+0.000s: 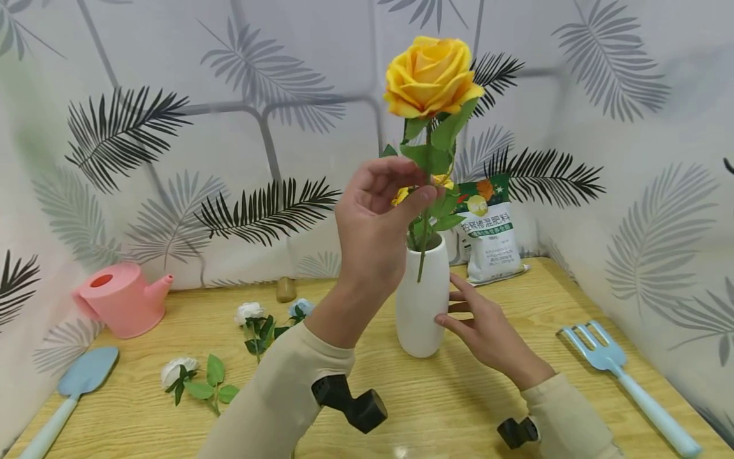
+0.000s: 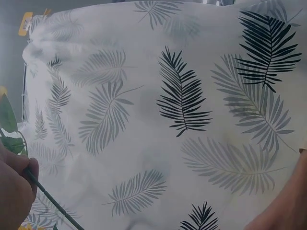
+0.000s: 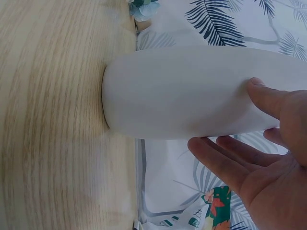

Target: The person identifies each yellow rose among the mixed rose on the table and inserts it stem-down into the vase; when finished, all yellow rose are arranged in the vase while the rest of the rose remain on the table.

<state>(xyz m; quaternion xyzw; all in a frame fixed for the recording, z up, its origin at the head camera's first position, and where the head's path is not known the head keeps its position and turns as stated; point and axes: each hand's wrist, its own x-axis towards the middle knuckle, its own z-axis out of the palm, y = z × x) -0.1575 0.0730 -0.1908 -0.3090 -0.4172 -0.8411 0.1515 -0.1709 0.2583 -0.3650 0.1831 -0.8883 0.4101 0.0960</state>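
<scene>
A yellow rose (image 1: 431, 78) with green leaves is held upright in my left hand (image 1: 375, 220), its stem pinched between thumb and fingers. The stem's lower end hangs in front of the rim of a white vase (image 1: 421, 312). More yellow blooms (image 1: 442, 182) and leaves, partly hidden by my left hand, stand in the vase. In the left wrist view the green stem (image 2: 55, 205) slants down from the fingers. My right hand (image 1: 487, 328) holds the vase by its right side; in the right wrist view the thumb (image 3: 266, 98) lies against the wall and the fingers are along the edge.
White roses (image 1: 179, 371) and a light blue flower (image 1: 302, 308) lie on the wooden table at left. Around them are a pink watering can (image 1: 123, 299), a blue trowel (image 1: 86, 373) and a small wooden piece (image 1: 285, 289). A fertilizer bag (image 1: 490, 239) and blue fork (image 1: 625, 373) are at right.
</scene>
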